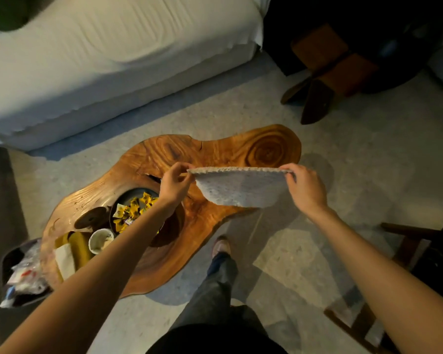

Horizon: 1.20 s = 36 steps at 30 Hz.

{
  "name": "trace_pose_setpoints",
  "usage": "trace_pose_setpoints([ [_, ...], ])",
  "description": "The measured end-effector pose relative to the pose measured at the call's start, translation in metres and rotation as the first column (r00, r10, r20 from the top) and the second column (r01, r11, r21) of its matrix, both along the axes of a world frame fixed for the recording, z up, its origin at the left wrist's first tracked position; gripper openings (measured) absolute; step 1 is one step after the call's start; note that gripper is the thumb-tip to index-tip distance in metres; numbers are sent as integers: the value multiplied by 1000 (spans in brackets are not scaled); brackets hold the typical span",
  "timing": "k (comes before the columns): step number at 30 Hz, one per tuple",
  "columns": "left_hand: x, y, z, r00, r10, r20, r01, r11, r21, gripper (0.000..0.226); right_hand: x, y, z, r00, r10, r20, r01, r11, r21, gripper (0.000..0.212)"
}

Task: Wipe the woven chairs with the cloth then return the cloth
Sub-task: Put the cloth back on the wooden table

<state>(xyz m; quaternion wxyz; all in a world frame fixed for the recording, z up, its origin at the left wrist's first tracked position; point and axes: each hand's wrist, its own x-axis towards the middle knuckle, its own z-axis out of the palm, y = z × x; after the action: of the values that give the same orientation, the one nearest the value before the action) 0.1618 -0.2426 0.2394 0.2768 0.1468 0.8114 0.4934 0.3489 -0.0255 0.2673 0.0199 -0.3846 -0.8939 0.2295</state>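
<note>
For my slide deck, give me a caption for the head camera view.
Left hand and right hand stretch the cloth above the wooden table.

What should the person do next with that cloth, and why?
Probably lower the cloth onto the wooden table: the left hand and right hand pinch its corners, holding it spread above bare tabletop, beside the candy dish.
</note>
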Motion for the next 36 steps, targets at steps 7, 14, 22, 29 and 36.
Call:
trace_pose_setpoints([
  [7,-32,34,-36,999,-26,-21,26,1000,-3,24,-27,41,-32,994,107,-1,-107,993,53,23],
  [14,-19,40,-99,994,-62,87,69,995,-78,26,-18,47,-98,979,142,145,-132,988,-76,28],
  [22,9,36,-182,990,-58,125,103,913,-395,18,-11,60,-183,921,270,279,-196,944,-266,31],
  [29,-12,62,-246,991,53,122,6,900,-436,15,-49,94,-242,933,239,269,-147,936,-321,25],
  [36,-48,89,-304,996,47,70,2,821,-571,26,-87,126,-306,946,147,289,-33,931,-364,19],
])
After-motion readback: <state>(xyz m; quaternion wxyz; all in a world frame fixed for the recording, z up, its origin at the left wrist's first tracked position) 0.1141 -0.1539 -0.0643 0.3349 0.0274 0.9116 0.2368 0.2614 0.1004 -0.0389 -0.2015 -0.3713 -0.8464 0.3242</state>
